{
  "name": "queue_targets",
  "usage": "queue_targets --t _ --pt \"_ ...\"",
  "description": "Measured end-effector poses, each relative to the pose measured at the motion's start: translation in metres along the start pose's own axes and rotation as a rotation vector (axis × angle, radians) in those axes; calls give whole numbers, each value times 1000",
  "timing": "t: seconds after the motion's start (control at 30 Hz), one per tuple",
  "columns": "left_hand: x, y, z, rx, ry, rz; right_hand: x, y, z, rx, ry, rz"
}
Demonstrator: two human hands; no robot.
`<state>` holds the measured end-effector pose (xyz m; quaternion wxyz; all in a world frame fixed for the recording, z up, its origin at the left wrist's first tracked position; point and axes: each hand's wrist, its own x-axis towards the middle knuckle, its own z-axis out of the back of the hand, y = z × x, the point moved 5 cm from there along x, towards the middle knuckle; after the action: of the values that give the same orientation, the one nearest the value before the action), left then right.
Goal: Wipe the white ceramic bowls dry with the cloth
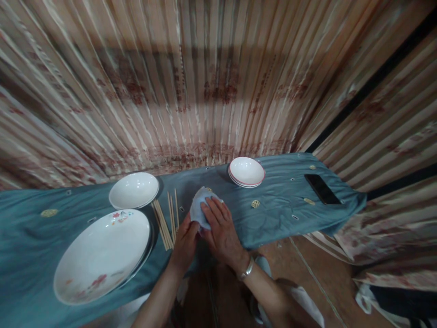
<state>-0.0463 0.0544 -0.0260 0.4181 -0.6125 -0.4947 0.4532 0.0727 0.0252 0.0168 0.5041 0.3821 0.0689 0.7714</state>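
Note:
Both of my hands are together over the front edge of the table. A pale blue cloth is bunched up between them. My left hand is closed around the cloth's lower left side. My right hand, with a silver bracelet at the wrist, presses its bent fingers over the right side of the cloth. Whether anything lies inside the cloth cannot be seen. Just left of my hands, several wooden chopsticks lie on the tablecloth.
Large oval floral plates are stacked at the left front, with white bowls behind them. Small red-rimmed bowls stand stacked right of centre. A black phone lies at the right end of the blue-green tablecloth. Curtains hang behind.

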Motion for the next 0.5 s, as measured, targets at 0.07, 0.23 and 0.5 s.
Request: queue_targets --t 0.07,0.23,0.5 --pt "-1 -1 -1 10 -48 28 5 -4 7 51 -48 -35" --pt "-4 -5 -12 103 68 51 16 -30 19 263 -152 -227" --pt "-2 -9 -9 66 -10 71 6 -87 -3 677 -153 -680"
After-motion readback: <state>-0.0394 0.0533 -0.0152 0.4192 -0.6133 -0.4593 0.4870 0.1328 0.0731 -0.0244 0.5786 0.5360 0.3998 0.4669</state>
